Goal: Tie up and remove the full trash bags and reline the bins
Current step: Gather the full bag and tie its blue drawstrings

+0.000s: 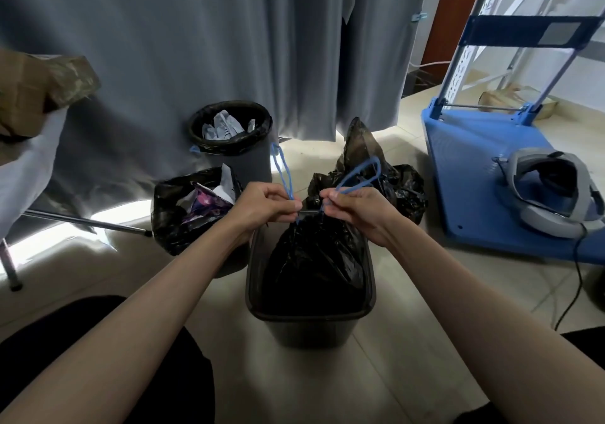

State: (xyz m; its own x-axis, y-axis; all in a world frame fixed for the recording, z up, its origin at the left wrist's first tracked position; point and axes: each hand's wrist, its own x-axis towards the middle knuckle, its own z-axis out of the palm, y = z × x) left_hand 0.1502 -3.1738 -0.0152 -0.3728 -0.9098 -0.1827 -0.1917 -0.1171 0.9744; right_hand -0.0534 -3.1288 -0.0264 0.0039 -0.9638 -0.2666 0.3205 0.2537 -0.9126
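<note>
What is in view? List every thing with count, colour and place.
bin: one, dark, floor centre, holds the gathered bag
bag: one, black, inside that bin
drawstring loops: two, blue, one pinched by each hand
round bin: one, dark, by the curtain, lined, paper inside
open bag: one, black, left, full of waste
loose bag: one, black, behind the hands
cart: one, blue, right
headset: one, grey, on cart
curtain: grey, behind
left hand: pinches left loop
right hand: pinches right loop

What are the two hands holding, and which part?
Each hand pinches a blue drawstring loop of the black trash bag in the near bin: the left hand one loop, the right hand the other, just above the gathered neck.
</note>
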